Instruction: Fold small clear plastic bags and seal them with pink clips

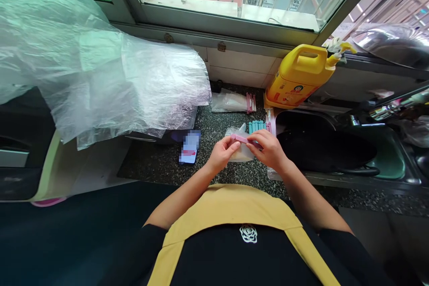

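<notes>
My left hand [221, 153] pinches the left end of a pink bag clip [240, 139] between thumb and fingers. The fingers of my right hand [268, 148] are closed on the clip's right part. Below and behind the clip is a small clear plastic bag [242, 154] with pale contents; whether the clip grips its top, I cannot tell. A row of several teal clips [256, 126] lies just beyond my right hand, with more pink at its right end. Farther back lies another clear bag [229, 101] with several pink clips [250, 103] at its right end.
A phone [190, 147] lies on the speckled counter [214, 120] at left. Plastic sheeting [134, 80] covers something at the left. A yellow pump jug [298, 78] stands at the back right, beside the sink [398, 161] holding a black pan [328, 149]. A window is behind.
</notes>
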`<action>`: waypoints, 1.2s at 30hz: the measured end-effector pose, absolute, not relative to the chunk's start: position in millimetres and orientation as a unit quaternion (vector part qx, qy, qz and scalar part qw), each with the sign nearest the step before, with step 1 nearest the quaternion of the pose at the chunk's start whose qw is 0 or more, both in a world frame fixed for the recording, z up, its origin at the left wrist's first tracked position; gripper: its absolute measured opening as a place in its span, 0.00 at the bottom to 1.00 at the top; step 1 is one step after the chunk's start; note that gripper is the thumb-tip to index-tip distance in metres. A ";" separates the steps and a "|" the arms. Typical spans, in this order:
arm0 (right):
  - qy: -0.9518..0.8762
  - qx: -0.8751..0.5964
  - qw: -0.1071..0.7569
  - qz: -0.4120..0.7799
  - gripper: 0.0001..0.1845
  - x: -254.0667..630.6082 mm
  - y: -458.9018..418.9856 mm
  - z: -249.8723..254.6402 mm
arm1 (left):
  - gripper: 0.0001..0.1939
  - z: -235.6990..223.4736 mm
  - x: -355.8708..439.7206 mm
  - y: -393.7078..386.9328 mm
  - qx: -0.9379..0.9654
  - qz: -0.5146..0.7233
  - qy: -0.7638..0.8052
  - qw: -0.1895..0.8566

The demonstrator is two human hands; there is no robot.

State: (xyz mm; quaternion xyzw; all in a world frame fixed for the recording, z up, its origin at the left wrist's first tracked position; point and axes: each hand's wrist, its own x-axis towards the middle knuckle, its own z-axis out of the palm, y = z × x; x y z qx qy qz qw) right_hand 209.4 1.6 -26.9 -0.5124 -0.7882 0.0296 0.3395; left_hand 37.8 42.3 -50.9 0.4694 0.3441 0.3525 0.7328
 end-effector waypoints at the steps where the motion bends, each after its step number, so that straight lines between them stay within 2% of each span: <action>1: -0.792 -0.509 0.336 0.026 0.04 209.1 1.5 -27.3 | 0.22 -50.6 37.6 42.6 0.469 0.353 0.347 0.731; 7: -0.805 -0.504 0.313 0.012 0.06 207.0 1.4 -30.6 | 0.25 -56.6 39.8 45.5 0.505 0.359 0.377 0.689; 12: -0.806 -0.504 0.310 0.022 0.07 207.5 2.6 -31.9 | 0.24 -59.6 39.5 47.1 0.514 0.365 0.395 0.668; 20: -0.792 -0.506 0.342 0.031 0.05 212.9 1.6 -39.0 | 0.23 -58.4 36.2 48.4 0.483 0.378 0.415 0.672; 25: -0.779 -0.505 0.372 0.027 0.04 209.0 1.2 -41.5 | 0.26 -59.5 38.5 47.9 0.451 0.393 0.402 0.693; 30: -0.775 -0.493 0.395 0.021 0.03 206.8 2.2 -40.6 | 0.28 -60.8 38.3 48.0 0.472 0.401 0.417 0.665; 36: -0.771 -0.493 0.401 0.031 0.04 204.9 2.7 -42.0 | 0.25 -64.6 36.4 47.2 0.523 0.413 0.439 0.603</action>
